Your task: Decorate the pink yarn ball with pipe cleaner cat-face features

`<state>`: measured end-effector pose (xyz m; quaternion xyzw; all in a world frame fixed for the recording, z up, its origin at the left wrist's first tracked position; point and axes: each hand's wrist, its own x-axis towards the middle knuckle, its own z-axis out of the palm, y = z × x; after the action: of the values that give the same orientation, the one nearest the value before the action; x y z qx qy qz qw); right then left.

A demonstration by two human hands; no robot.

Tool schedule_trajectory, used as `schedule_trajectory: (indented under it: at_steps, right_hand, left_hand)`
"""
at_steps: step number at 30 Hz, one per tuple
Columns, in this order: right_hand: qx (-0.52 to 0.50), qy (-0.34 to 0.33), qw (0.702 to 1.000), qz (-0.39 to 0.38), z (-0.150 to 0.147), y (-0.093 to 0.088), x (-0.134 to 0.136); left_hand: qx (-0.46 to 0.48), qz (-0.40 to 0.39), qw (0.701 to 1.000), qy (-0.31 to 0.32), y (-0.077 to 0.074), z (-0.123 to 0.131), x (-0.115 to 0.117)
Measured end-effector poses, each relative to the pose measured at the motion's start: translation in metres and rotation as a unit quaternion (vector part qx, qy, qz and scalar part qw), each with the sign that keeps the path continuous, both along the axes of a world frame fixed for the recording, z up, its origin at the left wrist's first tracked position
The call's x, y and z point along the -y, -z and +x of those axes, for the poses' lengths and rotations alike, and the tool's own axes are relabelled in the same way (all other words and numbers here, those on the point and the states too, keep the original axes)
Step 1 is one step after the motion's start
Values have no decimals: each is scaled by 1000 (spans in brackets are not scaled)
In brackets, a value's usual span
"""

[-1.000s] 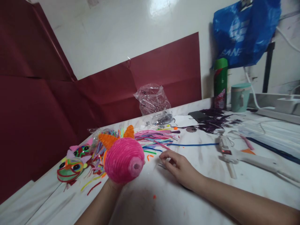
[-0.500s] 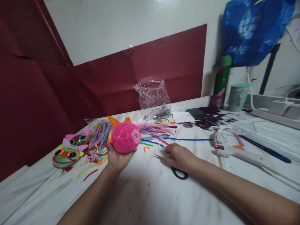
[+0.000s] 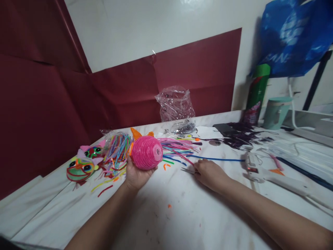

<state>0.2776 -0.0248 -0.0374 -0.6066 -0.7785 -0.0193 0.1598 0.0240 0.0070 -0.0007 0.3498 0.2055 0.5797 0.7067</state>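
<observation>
Left hand [image 3: 137,176], as the head view shows, cups a pink wound piece [image 3: 146,152] from beneath, its fingers partly curled and gripping it above the table [image 3: 156,215]. Orange points [image 3: 135,133] stand up at its far side. Right hand [image 3: 212,175] lies well apart, fingers curled nearly closed; metal scissors blades [image 3: 187,170] poke out beside the fingertips, but whether it grips the scissors or merely covers them, I cannot tell. Loose colourful stems [image 3: 118,146] and a mask-like face [image 3: 80,171] lie leftward; a glue gun [image 3: 256,170] rests rightward.
</observation>
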Motion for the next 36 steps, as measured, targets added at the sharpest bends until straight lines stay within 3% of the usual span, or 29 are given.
schedule_trajectory:
  at_steps: [8,12,14,17,20,23,32,36]
  right_hand:
    - [-45,-78,995,42,-12,-8,11]
    - [-164,-125,976,76,-16,-8,14]
    - [-273,-134,951,57,-20,-7,17]
    - [-416,-157,894,-47,-28,-6,22]
    - [-502,-164,839,-130,-36,-2,24]
    - [-546,-167,811,-128,-37,1,20]
    - [-544,-155,821,-80,-28,4,7]
    - [-539,-137,827,-83,-27,9,4]
  left_hand:
    - [-18,7,1000,15,7,-1,-1]
    - [-23,62,998,20,14,5,-5]
    - [-46,101,994,2,20,13,-6]
    - [-142,123,979,-75,29,25,-3]
    - [-236,125,957,-114,35,32,4]
    - [-263,132,949,-111,36,35,10]
    - [-287,146,947,5,38,35,11]
    - [-282,164,945,12,40,35,9]
